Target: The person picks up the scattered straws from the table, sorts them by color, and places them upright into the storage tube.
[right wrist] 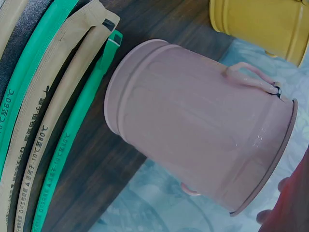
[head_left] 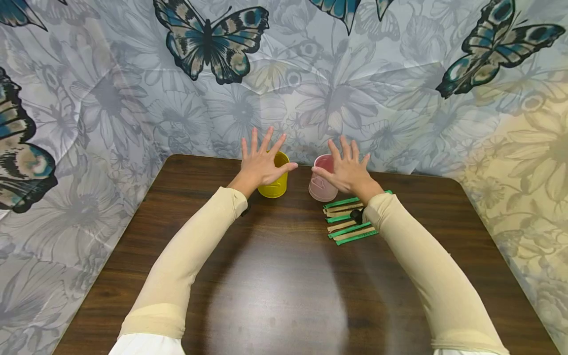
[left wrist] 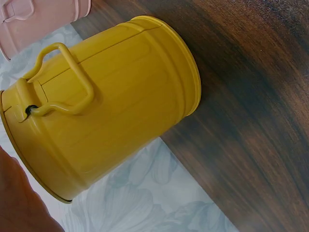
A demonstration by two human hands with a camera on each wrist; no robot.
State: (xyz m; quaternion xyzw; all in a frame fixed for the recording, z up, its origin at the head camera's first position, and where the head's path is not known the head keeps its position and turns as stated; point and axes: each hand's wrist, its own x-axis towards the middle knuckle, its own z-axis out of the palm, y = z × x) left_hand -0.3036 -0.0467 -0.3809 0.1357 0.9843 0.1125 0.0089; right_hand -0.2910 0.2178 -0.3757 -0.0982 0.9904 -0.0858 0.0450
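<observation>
Fingers spread wide, my left hand (head_left: pixel 260 165) is held over the near left side of a yellow metal bucket (head_left: pixel 276 187) at the table's back edge. In the left wrist view the yellow bucket (left wrist: pixel 120 87) stands upright with a looped side handle. My right hand (head_left: pixel 349 172), also spread and holding nothing, overlaps a pink bucket (head_left: pixel 322 190) of the same shape. The right wrist view shows this pink bucket (right wrist: pixel 193 121) with the hand's edge by its rim. Below the right wrist lie several green and tan paper-wrapped sticks (head_left: pixel 350 235), printed with lettering, in a row.
The dark wooden table (head_left: pixel 275 286) carries all these things. A cloth backdrop (head_left: pixel 337 98) with butterflies and flowers hangs right behind its back edge. The right forearm and a dark wrist camera (head_left: pixel 356 216) cover part of the wrapped sticks.
</observation>
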